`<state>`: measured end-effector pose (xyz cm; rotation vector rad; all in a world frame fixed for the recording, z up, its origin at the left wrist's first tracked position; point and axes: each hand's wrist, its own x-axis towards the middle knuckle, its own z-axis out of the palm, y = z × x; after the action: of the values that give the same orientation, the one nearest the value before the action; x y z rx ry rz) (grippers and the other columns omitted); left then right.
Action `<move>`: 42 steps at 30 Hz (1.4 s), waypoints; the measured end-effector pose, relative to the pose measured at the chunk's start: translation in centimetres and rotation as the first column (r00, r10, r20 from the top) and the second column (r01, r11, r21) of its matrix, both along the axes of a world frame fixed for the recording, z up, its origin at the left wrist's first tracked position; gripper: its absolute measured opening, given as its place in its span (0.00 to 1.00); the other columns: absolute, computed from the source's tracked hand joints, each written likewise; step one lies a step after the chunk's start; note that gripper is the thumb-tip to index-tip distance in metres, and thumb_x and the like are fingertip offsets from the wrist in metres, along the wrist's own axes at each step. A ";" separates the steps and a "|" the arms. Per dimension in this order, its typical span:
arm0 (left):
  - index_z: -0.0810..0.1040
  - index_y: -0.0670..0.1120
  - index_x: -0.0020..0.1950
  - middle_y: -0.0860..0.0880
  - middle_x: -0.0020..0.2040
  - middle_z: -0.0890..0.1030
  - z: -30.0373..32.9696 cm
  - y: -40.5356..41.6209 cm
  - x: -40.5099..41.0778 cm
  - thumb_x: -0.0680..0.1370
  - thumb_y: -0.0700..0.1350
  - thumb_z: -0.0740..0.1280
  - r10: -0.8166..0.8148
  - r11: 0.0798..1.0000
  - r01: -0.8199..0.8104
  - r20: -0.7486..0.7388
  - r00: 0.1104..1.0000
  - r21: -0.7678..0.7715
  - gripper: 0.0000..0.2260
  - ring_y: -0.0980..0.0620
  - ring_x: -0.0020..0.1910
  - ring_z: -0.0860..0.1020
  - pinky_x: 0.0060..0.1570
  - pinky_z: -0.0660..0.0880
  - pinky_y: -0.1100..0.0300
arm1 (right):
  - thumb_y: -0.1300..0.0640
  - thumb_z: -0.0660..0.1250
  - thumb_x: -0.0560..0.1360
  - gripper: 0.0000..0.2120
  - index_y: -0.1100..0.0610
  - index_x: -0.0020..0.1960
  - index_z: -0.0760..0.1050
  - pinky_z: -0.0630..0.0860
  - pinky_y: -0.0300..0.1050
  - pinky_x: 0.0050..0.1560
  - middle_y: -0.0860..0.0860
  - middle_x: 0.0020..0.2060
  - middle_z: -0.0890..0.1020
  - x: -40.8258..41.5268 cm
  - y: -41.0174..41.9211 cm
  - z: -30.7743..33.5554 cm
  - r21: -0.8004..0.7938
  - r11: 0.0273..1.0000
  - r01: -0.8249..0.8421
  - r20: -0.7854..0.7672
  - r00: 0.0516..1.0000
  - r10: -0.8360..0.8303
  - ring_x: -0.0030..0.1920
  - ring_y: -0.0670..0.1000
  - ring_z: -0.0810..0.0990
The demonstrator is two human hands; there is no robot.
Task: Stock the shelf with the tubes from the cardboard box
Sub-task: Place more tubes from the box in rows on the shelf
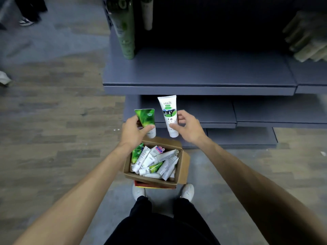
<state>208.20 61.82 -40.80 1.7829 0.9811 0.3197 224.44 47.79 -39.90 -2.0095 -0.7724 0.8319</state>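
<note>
Soft, even indoor light falls from above, with no glare. The back of the shelf (pixel 203 71) sinks into deep shadow. The white tube (pixel 169 114) and the box (pixel 184 165) are fairly sharp; the top corners smear into blur, and the wide lens bows the shelf's front edge.

Motion blur is smearing the stacked packs (pixel 307 38) that the right edge is cropping, while the top edge is cutting off the tall green tube (pixel 123 30)
</note>
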 end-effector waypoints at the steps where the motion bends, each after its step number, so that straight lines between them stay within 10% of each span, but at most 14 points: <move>1: 0.81 0.46 0.49 0.50 0.46 0.85 0.6 0.1 0.0 0.71 0.44 0.77 -0.008 1.000 0.008 0.011 1.000 0.012 0.10 0.52 0.47 0.83 0.52 0.80 0.55 | 0.58 0.73 0.73 0.16 0.53 0.59 0.75 0.74 0.29 0.47 0.45 0.51 0.82 -0.1 0.0 0.6 0.006 1.000 -0.006 0.006 1.000 0.006 0.50 0.43 0.80; 19: 0.81 0.48 0.49 0.53 0.43 0.84 8.6 7.0 -0.2 0.70 0.51 0.78 -0.204 0.925 0.176 0.048 0.978 0.337 0.13 0.55 0.43 0.82 0.46 0.77 0.59 | 0.60 0.73 0.73 0.17 0.55 0.61 0.75 0.77 0.37 0.56 0.48 0.54 0.82 -2.3 3.3 7.3 0.215 0.965 0.152 0.121 0.976 -0.181 0.55 0.44 0.81; 28: 0.81 0.48 0.48 0.56 0.41 0.82 12.6 9.9 2.3 0.69 0.53 0.77 -0.120 0.896 0.047 0.139 0.983 0.441 0.13 0.65 0.38 0.79 0.38 0.68 0.78 | 0.61 0.73 0.73 0.17 0.56 0.60 0.76 0.77 0.38 0.57 0.48 0.53 0.83 0.3 7.2 10.1 0.269 0.954 0.136 0.113 0.979 -0.172 0.52 0.43 0.82; 36: 0.81 0.45 0.48 0.51 0.43 0.84 11.9 11.6 5.6 0.68 0.52 0.78 -0.038 0.906 0.013 0.052 0.998 0.423 0.15 0.53 0.42 0.82 0.46 0.78 0.58 | 0.57 0.72 0.73 0.16 0.51 0.59 0.75 0.77 0.50 0.63 0.46 0.53 0.83 3.5 10.6 9.4 0.281 0.946 0.159 0.094 0.977 -0.192 0.55 0.45 0.82; 39: 0.80 0.45 0.48 0.54 0.41 0.81 11.3 11.9 5.9 0.70 0.51 0.77 -0.015 0.915 -0.019 0.081 0.997 0.404 0.14 0.55 0.40 0.80 0.40 0.72 0.74 | 0.58 0.71 0.74 0.15 0.53 0.60 0.74 0.77 0.48 0.62 0.47 0.53 0.83 4.4 11.2 9.4 0.280 0.950 0.136 0.083 0.983 -0.166 0.55 0.45 0.82; 42: 0.80 0.45 0.49 0.54 0.42 0.81 10.9 12.3 6.5 0.70 0.52 0.77 0.007 0.912 -0.049 0.103 0.995 0.408 0.15 0.55 0.41 0.81 0.43 0.74 0.70 | 0.57 0.71 0.75 0.16 0.53 0.62 0.73 0.76 0.46 0.62 0.47 0.55 0.83 5.1 12.0 9.5 0.273 0.955 0.111 0.095 0.985 -0.142 0.57 0.45 0.81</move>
<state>214.65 74.08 -29.89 2.1083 0.9151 0.6673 229.59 59.77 -30.43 -1.8531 -0.7670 0.5123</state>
